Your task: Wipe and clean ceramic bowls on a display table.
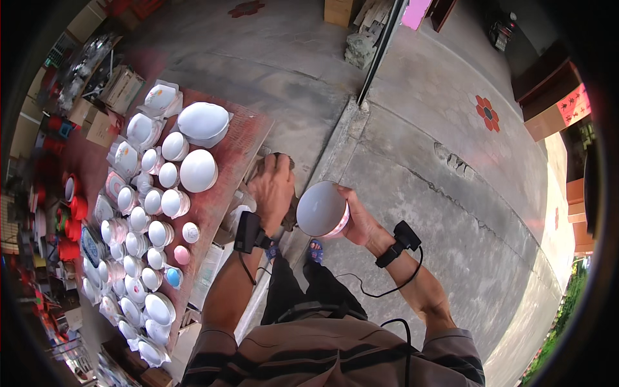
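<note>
My right hand (359,217) grips the rim of a white bowl (319,208) with a pinkish patterned outside, its pale hollow tilted up toward the camera. My left hand (273,186) is just left of the bowl, back of the hand upward and fingers bent over a dark, rough-looking thing (289,218); whether it grips this is hidden. Stacks of white bowls and dishes, some wrapped in clear plastic, cover much of a worn red table (242,126) at my left. A large round bowl (198,171), an oval dish (203,121), a small pink bowl (182,255) and a blue one (173,277) are among them.
Cardboard boxes (100,126) and red containers (78,208) lie beyond the table at far left. Below its near edge are a pale box (205,275) and plastic wrapping. A raised concrete sill (338,140) crosses the floor by a metal post (382,53). A rock (360,50) stands beside it.
</note>
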{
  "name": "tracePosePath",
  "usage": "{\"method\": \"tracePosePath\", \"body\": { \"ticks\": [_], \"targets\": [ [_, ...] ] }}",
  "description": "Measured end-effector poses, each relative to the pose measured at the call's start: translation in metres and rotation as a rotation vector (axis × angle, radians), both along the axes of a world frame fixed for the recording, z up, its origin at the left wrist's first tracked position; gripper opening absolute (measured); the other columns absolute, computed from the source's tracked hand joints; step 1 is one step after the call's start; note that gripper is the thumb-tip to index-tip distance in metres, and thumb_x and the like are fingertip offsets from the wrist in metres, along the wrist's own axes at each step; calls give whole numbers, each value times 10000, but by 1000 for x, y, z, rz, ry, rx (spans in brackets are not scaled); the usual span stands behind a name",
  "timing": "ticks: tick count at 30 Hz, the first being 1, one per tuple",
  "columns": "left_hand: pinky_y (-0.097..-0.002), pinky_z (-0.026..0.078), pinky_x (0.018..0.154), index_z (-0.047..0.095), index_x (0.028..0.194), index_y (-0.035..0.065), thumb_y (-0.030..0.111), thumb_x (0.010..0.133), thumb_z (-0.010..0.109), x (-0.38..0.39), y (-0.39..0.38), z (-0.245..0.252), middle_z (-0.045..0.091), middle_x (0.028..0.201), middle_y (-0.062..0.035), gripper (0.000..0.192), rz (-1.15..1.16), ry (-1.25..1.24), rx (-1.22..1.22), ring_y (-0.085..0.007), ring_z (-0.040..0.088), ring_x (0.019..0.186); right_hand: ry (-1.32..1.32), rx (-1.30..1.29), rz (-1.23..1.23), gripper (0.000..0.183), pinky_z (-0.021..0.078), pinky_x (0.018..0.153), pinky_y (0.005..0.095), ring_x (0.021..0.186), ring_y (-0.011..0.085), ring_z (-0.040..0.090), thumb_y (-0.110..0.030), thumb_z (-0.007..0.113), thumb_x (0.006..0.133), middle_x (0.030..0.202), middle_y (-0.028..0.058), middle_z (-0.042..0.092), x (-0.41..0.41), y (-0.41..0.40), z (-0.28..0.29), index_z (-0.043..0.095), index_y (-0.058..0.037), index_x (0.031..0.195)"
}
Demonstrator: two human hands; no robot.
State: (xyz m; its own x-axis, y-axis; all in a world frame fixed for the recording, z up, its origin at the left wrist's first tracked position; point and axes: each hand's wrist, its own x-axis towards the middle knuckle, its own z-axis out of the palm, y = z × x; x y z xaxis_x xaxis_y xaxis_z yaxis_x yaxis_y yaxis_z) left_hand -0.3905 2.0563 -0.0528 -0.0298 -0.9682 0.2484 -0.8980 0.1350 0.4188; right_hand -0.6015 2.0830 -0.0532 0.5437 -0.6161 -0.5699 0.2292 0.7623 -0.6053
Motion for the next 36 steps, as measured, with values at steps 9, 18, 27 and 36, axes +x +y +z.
{"method": "tracePosePath", "body": {
  "ticks": [9,18,27,36],
  "targets": [
    [-289,513,876,552,1287,12,124,949,642,103,27,-26,644,1155,-116,367,99,769,197,-208,645,1013,-167,35,-154,730,482,998,587,1318,327,528,-690,337,957,1471,72,497,-30,3,-5,415,-189,1483],
    [-265,499,903,547,1314,13,140,969,653,109,54,-15,644,1117,-60,383,180,1284,416,-116,613,1010,-278,-60,-138,711,415,1061,597,1360,301,484,-615,473,943,1495,62,475,-35,-4,-11,393,-196,1512],
    [-289,488,922,607,1252,-13,106,956,641,45,70,53,637,1090,-54,320,-218,988,448,-131,618,1012,-68,-274,-75,826,404,1082,509,1421,272,378,-555,604,868,1536,69,391,-20,-12,-4,324,-195,1556],
    [-459,515,794,639,1097,-8,61,860,613,-70,48,16,667,1033,-198,249,-4,506,24,-408,654,903,-25,-471,-47,718,363,1117,383,1346,226,428,-381,627,917,1456,81,472,-1,-7,-3,358,-141,1538]
  ]
}}
